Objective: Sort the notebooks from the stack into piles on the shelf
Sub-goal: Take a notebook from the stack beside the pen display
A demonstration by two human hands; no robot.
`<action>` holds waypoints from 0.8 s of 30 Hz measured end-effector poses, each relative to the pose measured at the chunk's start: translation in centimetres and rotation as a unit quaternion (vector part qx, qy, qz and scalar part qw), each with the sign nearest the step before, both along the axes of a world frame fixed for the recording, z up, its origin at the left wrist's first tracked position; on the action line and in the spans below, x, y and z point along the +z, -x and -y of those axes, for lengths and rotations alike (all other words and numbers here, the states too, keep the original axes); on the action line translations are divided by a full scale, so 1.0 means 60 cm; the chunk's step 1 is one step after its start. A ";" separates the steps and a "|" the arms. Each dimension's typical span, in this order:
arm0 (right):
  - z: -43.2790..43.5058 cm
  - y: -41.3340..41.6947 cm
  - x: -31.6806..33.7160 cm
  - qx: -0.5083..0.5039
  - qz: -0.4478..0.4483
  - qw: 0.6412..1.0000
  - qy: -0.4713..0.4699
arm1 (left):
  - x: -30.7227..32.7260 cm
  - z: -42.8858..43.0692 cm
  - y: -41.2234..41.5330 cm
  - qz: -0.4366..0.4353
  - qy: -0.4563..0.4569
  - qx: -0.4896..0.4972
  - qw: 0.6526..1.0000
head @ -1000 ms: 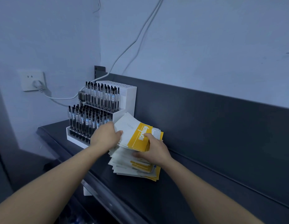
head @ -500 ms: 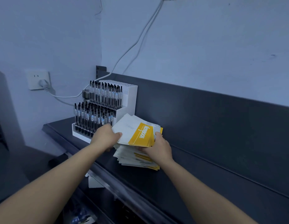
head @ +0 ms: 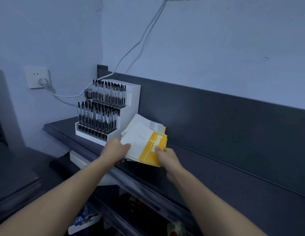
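Now both hands are on the stack of notebooks, which sits at the front of the dark shelf, just right of a white rack of pens. My left hand grips the stack's left edge, thumb on top and fingers curled beneath. My right hand pinches the near right corner, thumb pressed on the yellow band. Whether the bottom notebook rests on the shelf or hangs just above it, I cannot tell.

As I judge it, the step is to part the top notebooks from the rest and carry them along the shelf to start a pile. The job goes best with the left hand steadying the bulk while the right thumb slides one cover free, since the edges are already fanned and uneven and a hasty pull could spill them over the shelf's front lip.

The notebooks look thin and floppy, with matte white paper covers, a yellow strip with white lettering, and square corners. The shelf is smooth and flat, with a tall back panel. The rack is stepped plastic, and its slim pens stand upright in rows.
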State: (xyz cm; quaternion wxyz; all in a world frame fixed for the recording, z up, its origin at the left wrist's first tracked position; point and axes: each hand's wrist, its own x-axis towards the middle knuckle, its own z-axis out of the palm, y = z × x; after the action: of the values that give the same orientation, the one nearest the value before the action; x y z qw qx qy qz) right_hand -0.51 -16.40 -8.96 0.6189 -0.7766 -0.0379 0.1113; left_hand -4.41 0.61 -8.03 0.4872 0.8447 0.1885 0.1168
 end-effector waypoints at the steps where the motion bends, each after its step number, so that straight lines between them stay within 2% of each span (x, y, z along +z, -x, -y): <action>1: 0.000 0.005 -0.005 -0.025 0.002 1.000 0.005 | -0.004 0.010 0.006 0.009 0.002 -0.003 1.000; 4: 0.016 0.022 -0.019 -0.078 0.039 0.996 0.022 | -0.018 0.040 0.023 0.030 -0.013 -0.002 0.999; 10: 0.094 0.064 -0.032 -0.111 0.108 0.987 0.044 | -0.040 0.126 0.054 0.064 -0.067 -0.018 0.996; 16: 0.210 0.104 -0.042 -0.122 0.148 0.978 0.079 | -0.060 0.246 0.084 0.122 -0.037 -0.028 0.991; 24: 0.407 0.157 -0.054 -0.088 0.175 0.976 0.089 | -0.086 0.441 0.129 0.149 0.003 -0.042 0.988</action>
State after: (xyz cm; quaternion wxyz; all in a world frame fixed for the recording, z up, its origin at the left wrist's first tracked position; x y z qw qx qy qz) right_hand -9.91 -40.85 -12.19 0.5381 -0.8365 -0.0672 -0.0786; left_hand -12.15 -25.85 -13.19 0.5166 0.8236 0.0787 0.2207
